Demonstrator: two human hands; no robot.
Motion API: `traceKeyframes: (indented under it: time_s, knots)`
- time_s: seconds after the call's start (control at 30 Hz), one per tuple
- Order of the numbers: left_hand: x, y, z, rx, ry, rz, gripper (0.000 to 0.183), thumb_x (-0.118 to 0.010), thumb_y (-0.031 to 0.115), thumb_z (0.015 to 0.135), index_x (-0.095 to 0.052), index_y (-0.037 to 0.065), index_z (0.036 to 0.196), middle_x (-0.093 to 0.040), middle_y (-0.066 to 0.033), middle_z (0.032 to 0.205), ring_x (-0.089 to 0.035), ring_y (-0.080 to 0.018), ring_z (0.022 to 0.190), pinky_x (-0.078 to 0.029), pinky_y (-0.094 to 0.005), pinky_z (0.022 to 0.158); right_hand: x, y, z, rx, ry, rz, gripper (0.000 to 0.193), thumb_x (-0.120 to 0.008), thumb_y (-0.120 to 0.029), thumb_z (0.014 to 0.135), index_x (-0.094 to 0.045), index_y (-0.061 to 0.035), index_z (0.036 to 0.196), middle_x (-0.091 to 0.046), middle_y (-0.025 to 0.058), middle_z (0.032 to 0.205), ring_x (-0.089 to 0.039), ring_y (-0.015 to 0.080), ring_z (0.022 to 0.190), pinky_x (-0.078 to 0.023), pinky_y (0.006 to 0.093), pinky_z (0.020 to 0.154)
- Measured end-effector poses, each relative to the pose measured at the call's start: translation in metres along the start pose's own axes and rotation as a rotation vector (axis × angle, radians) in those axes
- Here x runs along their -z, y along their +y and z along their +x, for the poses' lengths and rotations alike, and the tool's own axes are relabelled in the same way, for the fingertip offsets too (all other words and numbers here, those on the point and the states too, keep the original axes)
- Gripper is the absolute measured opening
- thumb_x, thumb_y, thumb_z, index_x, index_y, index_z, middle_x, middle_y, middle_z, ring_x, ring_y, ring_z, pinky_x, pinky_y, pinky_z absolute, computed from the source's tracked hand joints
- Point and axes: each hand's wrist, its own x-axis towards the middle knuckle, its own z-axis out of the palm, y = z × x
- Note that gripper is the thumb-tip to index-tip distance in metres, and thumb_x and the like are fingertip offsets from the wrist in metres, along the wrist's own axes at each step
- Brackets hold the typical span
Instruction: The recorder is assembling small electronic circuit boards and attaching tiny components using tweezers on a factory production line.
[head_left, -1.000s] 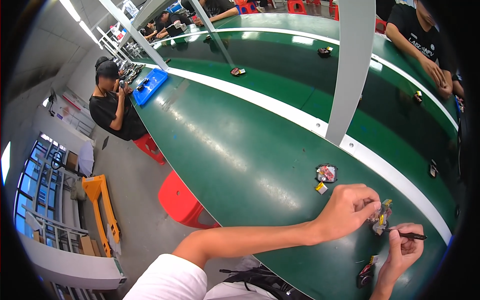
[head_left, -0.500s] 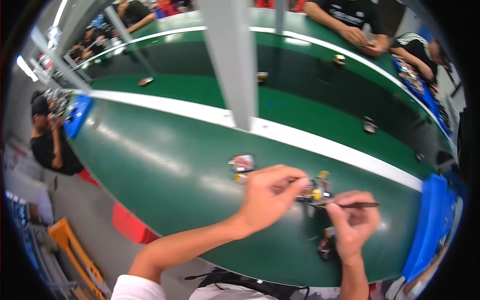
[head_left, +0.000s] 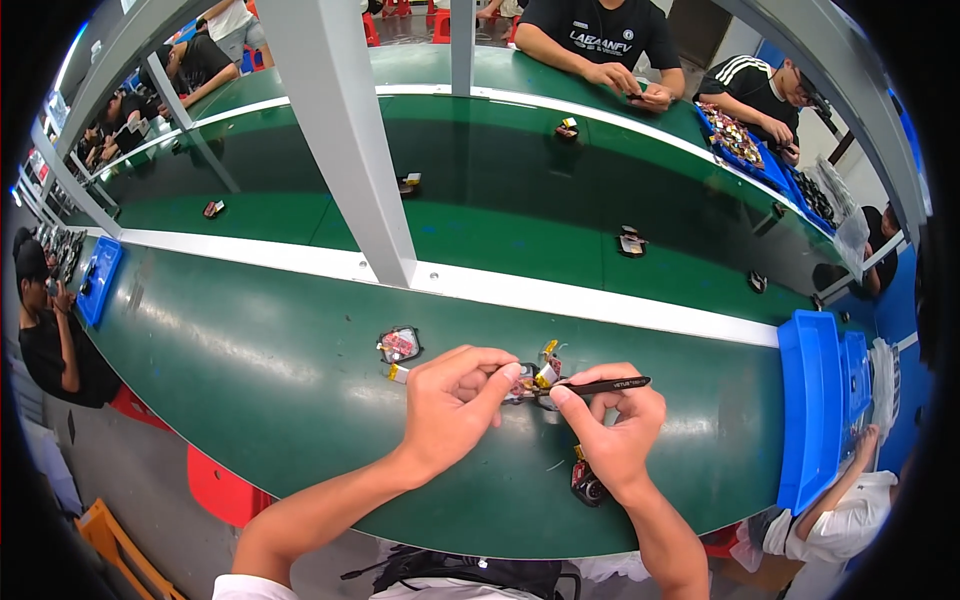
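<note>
Thumb and fingertips of my left hand (head_left: 445, 420) pinch the edge of a small electronic assembly (head_left: 519, 384) with a reddish circuit board. A silver-and-yellow battery pouch (head_left: 547, 375) sticks up beside it. My right hand (head_left: 625, 435) is closed around black tweezers (head_left: 612, 386), whose tips point left and reach the assembly. My fingers cover part of the assembly. Left of my left hand lies a similar open unit, a black frame with a reddish board (head_left: 400, 345), its battery (head_left: 398, 373) next to it. A dark round-faced unit (head_left: 588, 486) rests below my right hand.
A grey post (head_left: 345, 140) rises from the white rail (head_left: 600, 300) behind the green table (head_left: 270, 350). Beyond it, several small units lie on a dark green belt (head_left: 480, 200). Blue trays (head_left: 810, 410) stand at the right. Other people sit around the far side.
My view has turned, so the table and both hands appear farther left in the picture. The left hand still pinches the assembly; the tweezers stay in the right, tips at the assembly.
</note>
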Motion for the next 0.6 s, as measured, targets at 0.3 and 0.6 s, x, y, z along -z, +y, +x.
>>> traceKeyframes:
  time_s: [0.3, 0.6]
  knots:
    - [-0.007, 0.000, -0.002, 0.069, 0.032, -0.060, 0.015, -0.068, 0.006, 0.095, -0.068, -0.006, 0.104, -0.071, -0.0085, 0.075, -0.065, -0.0097, 0.056, -0.049, -0.0221, 0.046, 0.002, 0.005, 0.003, -0.160, 0.020, 0.158, 0.015, -0.081, 0.002, 0.081, -0.070, 0.0023, 0.092, -0.063, -0.0026, 0.067, -0.043, -0.0022, 0.047, -0.026, 0.0180, 0.044]
    - [-0.013, -0.006, -0.004, -0.034, 0.010, -0.025, 0.019, -0.065, -0.001, 0.096, -0.062, -0.010, 0.112, -0.072, -0.0165, 0.090, -0.072, -0.0183, 0.064, -0.058, -0.0260, 0.050, 0.003, 0.006, 0.004, -0.342, 0.062, 0.398, 0.016, -0.077, 0.005, 0.085, -0.067, 0.0072, 0.097, -0.070, 0.0076, 0.079, -0.063, 0.0059, 0.064, -0.045, 0.0185, 0.053]
